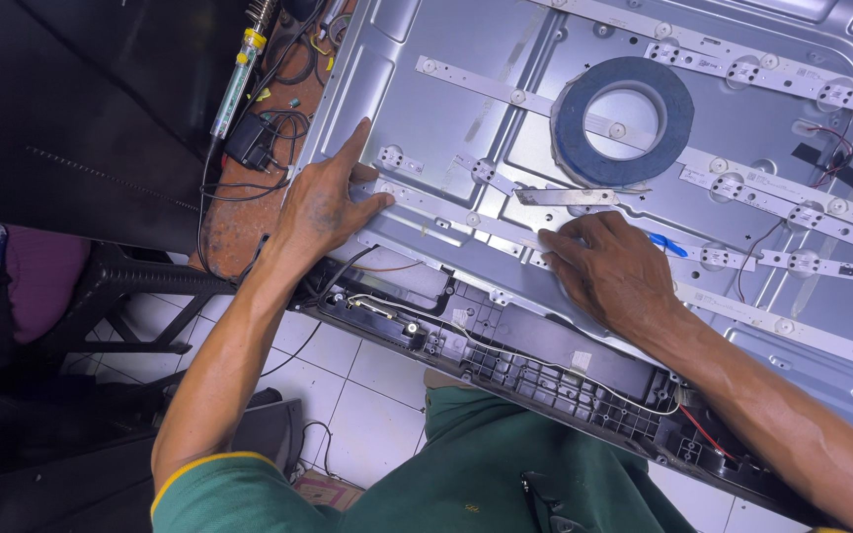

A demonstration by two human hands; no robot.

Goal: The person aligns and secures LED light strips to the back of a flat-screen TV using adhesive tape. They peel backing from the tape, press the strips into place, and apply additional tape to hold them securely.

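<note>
Two bare hands are pressed flat on a white light strip inside an opened grey metal panel.

A dark blue roll of tape (624,120) is seen lying flat, far of the right hand (612,278); a small white label (581,360) is stuck on the black plastic frame (505,365) at the near edge. The light strip (446,212) runs between the hands — the left hand (320,207) is spread wide over its left end, forefinger pointing far, while the right hand's fingers lie close together on the strip further right, nothing being gripped. A blue object (671,245) beside the right hand is mostly hidden. The metal panel (426,118) is cut off at the right and far edges.
</note>
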